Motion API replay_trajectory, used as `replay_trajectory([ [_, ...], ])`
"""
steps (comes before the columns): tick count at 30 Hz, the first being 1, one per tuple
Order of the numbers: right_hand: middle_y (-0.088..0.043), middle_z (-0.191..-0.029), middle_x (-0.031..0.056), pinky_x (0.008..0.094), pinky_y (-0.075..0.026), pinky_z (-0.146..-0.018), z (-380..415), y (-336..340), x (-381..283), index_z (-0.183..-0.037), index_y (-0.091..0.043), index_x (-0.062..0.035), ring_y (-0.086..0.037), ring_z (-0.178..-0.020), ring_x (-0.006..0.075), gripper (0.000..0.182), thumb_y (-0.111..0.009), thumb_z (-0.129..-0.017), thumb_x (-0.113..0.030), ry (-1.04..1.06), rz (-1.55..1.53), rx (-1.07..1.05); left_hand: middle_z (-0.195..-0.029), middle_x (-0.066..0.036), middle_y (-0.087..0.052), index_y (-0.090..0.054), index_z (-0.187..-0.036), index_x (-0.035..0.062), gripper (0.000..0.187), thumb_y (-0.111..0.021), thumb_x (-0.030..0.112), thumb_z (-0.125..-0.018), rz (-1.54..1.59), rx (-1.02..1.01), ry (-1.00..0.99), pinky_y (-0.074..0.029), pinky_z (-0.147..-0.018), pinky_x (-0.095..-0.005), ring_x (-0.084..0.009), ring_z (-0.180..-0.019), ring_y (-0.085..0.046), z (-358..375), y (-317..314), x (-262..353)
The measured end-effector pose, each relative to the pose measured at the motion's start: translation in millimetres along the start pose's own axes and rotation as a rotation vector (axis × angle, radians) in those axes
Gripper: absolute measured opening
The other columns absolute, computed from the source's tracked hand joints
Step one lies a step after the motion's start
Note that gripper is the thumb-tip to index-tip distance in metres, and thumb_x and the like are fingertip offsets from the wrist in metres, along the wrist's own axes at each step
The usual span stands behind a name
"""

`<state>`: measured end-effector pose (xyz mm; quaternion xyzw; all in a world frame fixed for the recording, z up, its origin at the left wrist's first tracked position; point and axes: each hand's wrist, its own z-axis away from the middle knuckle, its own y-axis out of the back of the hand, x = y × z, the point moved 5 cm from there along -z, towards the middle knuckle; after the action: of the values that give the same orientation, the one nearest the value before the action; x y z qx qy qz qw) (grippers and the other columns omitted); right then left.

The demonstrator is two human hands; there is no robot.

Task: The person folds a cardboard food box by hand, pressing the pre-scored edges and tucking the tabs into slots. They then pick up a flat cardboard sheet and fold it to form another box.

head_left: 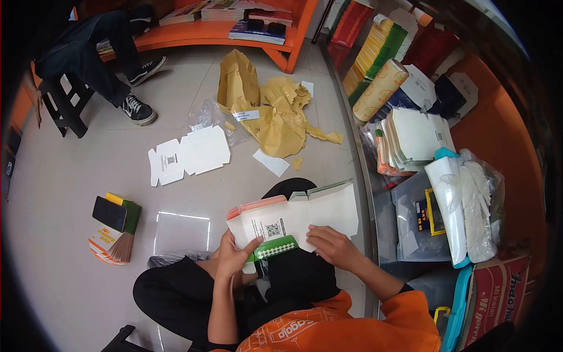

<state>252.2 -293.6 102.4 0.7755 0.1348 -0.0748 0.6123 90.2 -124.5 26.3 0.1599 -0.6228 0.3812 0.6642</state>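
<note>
A stack of flat, unfolded cardboard boxes [305, 214] lies across my lap, white inner face up with a printed QR code. Pink edges show at its far left and a green patterned flap at the near side. My left hand [236, 253] grips the near left corner, thumb on top by the green flap. At the right part of the stack, my right hand [331, 245] has its fingers bent over the near edge; its fingertips press on the card. The undersides of both hands are hidden.
White flat box blanks [190, 155] and torn brown paper [281, 117] lie on the floor ahead. A phone [110, 213] rests on a carton stack at left. Shelves with box blanks [413, 138] and a plastic bin [410, 234] stand at right. Another person's shoe [138, 110] is at upper left.
</note>
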Motion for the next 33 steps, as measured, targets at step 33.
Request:
replay_trajectory([
  [33,-0.057,-0.093,0.0082,0.0372,-0.047,-0.078,-38.7,18.0,34.3,-0.102,-0.056,-0.0042,-0.057,-0.087,0.026,0.034,-0.07,-0.079,-0.025,-0.141,-0.102,-0.078,-0.107,-0.01,-0.065,-0.054,-0.12,-0.0013,0.051,-0.076,0.002,-0.074,-0.056,-0.021,0.187,-0.05,-0.088,-0.0341,-0.02,-0.099,-0.062,17.9,53.7,17.6],
])
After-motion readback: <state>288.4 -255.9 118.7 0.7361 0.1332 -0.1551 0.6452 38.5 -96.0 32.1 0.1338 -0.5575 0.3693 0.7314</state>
